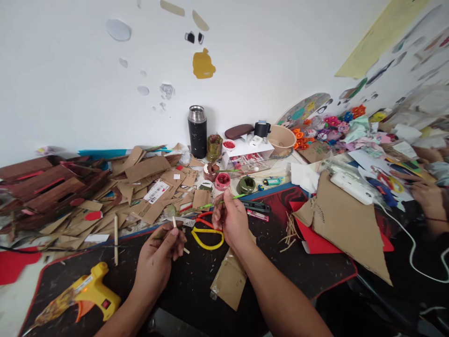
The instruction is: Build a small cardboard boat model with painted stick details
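Observation:
My left hand [161, 255] is closed around a pale wooden stick [174, 222], whose lower end shows below the fingers. Paint stains mark these fingers. My right hand [231, 217] pinches a green paintbrush [203, 206]. Its green-smeared bristle end points left, just above the stick's upper tip. Behind the hands are an open jar of dark green paint [246, 185], a jar of red paint [223, 180] and a jar of brown paint [211, 171]. Scissors [207, 239] with yellow and red handles lie between my hands on the dark mat.
A yellow glue gun [93, 292] and another wooden stick [116, 241] lie at left. Cardboard scraps [150, 168] pile up behind them, near a black thermos [197, 133]. At right are a cardboard sheet [345, 220], a white power strip [352, 188] and another person's hand [426, 196].

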Motion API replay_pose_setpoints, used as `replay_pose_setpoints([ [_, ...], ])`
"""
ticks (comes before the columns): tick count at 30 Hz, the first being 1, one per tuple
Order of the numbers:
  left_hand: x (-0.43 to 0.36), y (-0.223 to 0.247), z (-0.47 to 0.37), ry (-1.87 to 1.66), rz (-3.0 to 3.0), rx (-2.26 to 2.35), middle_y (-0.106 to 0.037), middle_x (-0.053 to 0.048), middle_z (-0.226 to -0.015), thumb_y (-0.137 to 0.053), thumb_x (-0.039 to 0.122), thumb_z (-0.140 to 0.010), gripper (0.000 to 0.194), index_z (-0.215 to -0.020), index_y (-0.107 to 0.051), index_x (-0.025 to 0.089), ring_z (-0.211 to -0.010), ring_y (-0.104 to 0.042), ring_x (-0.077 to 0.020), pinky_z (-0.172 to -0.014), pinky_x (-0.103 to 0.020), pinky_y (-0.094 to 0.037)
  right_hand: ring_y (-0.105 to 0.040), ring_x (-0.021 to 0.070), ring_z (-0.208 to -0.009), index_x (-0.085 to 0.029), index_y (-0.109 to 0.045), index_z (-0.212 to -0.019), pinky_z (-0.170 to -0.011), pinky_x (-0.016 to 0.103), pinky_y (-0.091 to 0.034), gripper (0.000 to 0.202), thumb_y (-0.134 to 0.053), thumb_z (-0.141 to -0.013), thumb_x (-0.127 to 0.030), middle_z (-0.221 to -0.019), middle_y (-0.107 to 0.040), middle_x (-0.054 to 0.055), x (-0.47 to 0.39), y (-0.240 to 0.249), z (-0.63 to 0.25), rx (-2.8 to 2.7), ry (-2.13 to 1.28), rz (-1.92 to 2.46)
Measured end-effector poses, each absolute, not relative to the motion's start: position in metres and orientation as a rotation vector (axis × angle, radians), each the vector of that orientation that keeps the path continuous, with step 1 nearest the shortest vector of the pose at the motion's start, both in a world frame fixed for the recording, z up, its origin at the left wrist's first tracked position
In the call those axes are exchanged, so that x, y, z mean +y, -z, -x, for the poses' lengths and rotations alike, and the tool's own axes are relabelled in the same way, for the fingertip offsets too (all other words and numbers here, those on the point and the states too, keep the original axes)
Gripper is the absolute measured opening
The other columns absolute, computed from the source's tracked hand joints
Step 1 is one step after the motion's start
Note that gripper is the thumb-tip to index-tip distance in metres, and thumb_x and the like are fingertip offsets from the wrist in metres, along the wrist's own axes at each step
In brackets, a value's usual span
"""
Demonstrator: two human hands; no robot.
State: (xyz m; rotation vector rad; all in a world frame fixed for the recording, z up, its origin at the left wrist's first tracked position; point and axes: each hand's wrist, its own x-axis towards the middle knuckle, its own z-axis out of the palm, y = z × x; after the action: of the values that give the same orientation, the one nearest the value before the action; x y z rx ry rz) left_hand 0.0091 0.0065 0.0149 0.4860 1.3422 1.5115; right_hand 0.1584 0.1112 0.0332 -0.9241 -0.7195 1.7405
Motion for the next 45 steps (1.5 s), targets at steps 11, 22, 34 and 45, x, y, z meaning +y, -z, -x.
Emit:
replay_pose_setpoints([
  [11, 0.0085, -0.0160, -0.0094, -1.506, -0.493, 1.335, -0.072, -0.002, -0.072, -0.094, 0.055, -0.071, 0.047, -0.088, -0.070, 0.017, -0.050, -0.056, -0.0110, -0.044, -0.022, -0.039, -0.047, 0.0091, -0.030, -0.019, -0.061, -0.068, -0.030, 0.018, -0.028, 0.062, -0.082, -0.077, -0.076, -0.046, -0.052, -0.006, 0.1140, -0.0363, -0.1589, -0.641, -1.640, 0.875],
  [22, 0.0064, -0.0132, -0.0082, -1.490, -0.554, 1.352, -0.072, -0.003, -0.074, -0.091, 0.055, -0.075, 0.045, -0.089, -0.071, 0.018, -0.051, -0.056, -0.0117, -0.045, -0.023, -0.040, -0.049, 0.0097, -0.032, -0.020, -0.064, -0.076, -0.028, 0.018, -0.027, 0.060, -0.081, -0.076, -0.078, -0.049, -0.056, -0.006, 0.1122, -0.0371, -0.1590, -0.650, -1.681, 0.882],
  [34, 0.0056, -0.0113, -0.0067, -1.464, -0.605, 1.358, -0.072, -0.004, -0.075, -0.087, 0.054, -0.081, 0.040, -0.089, -0.072, 0.018, -0.053, -0.056, -0.0129, -0.046, -0.024, -0.041, -0.046, 0.0077, -0.031, -0.019, -0.058, -0.065, -0.030, 0.017, -0.027, 0.063, -0.080, -0.077, -0.077, -0.049, -0.057, -0.003, 0.1133, -0.0356, -0.1578, -0.676, -1.661, 0.938],
  [45, 0.0076, -0.0157, -0.0087, -1.475, -0.563, 1.368, -0.072, -0.003, -0.073, -0.090, 0.054, -0.076, 0.043, -0.088, -0.071, 0.018, -0.051, -0.056, -0.0124, -0.045, -0.024, -0.040, -0.048, 0.0089, -0.031, -0.019, -0.058, -0.067, -0.028, 0.018, -0.028, 0.063, -0.080, -0.077, -0.078, -0.049, -0.057, -0.004, 0.1125, -0.0346, -0.1586, -0.689, -1.691, 0.942],
])
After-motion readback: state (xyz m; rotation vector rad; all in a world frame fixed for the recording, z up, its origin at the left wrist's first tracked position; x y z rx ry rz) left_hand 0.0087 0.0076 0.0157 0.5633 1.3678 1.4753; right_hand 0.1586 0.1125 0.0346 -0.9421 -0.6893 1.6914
